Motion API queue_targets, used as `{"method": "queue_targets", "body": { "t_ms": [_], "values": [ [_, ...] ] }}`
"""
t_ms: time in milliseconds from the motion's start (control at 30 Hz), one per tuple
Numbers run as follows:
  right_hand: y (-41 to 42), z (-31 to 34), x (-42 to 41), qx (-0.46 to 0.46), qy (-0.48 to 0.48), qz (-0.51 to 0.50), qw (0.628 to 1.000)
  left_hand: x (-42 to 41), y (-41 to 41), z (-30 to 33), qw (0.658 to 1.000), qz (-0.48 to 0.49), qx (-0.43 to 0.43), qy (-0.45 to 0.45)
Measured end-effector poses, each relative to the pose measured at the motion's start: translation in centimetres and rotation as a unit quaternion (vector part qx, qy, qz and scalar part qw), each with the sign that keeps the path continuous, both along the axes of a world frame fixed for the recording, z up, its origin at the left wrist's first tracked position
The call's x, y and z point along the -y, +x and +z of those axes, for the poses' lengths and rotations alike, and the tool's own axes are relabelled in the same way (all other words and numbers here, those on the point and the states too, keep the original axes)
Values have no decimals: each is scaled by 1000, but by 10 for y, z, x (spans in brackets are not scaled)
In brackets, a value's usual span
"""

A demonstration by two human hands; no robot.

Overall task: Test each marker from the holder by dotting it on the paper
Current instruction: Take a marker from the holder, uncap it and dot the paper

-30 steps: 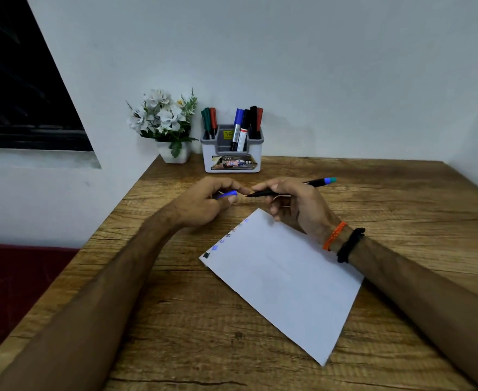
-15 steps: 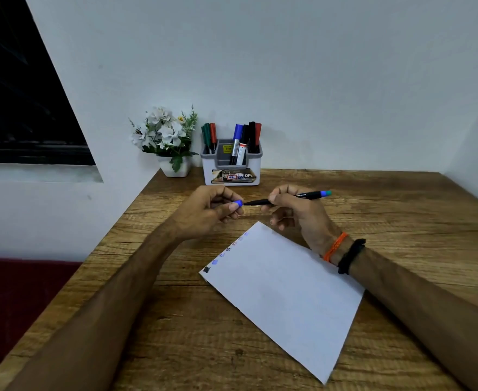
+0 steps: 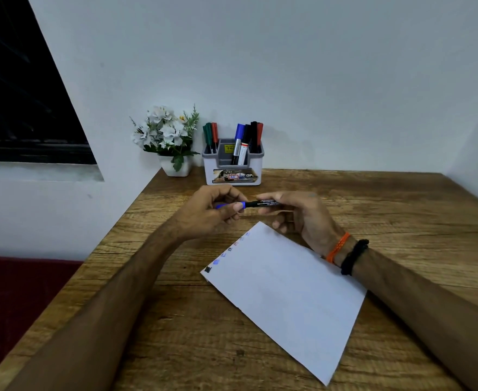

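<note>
A black marker (image 3: 263, 204) with a blue cap (image 3: 233, 205) lies level between my two hands, above the wooden table. My left hand (image 3: 214, 213) grips the blue cap, which sits on the marker's left end. My right hand (image 3: 297, 214) pinches the black barrel between thumb and fingers. The white paper (image 3: 285, 292) lies slantwise on the table below my hands, with several small colour dots along its upper left edge. The grey and white holder (image 3: 233, 167) stands at the table's back edge with several green, red, blue and black markers upright in it.
A small white pot of white flowers (image 3: 170, 142) stands left of the holder in the table's back left corner. The wooden table (image 3: 387, 210) meets white walls at the back and right. Its left edge drops off beside a dark red surface (image 3: 18, 289).
The blue cap, held apart from the marker tip before, now sits on the marker's end. My hands have come closer together, and the marker's far end is now hidden in my right hand.
</note>
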State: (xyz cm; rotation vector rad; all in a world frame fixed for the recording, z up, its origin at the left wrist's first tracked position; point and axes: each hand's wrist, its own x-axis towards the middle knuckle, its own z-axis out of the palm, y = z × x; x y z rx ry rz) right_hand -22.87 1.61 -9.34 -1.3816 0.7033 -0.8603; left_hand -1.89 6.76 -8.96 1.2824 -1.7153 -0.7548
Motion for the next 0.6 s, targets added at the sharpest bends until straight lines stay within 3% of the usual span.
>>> {"method": "queue_targets", "body": {
  "t_ms": [333,600],
  "values": [
    [3,-10,4,-29,-138,-25,990,4,2,-2,998,64,0,-11],
    [6,-10,3,-5,-171,22,985,3,-6,-6,997,71,23,-19]
  ]
}}
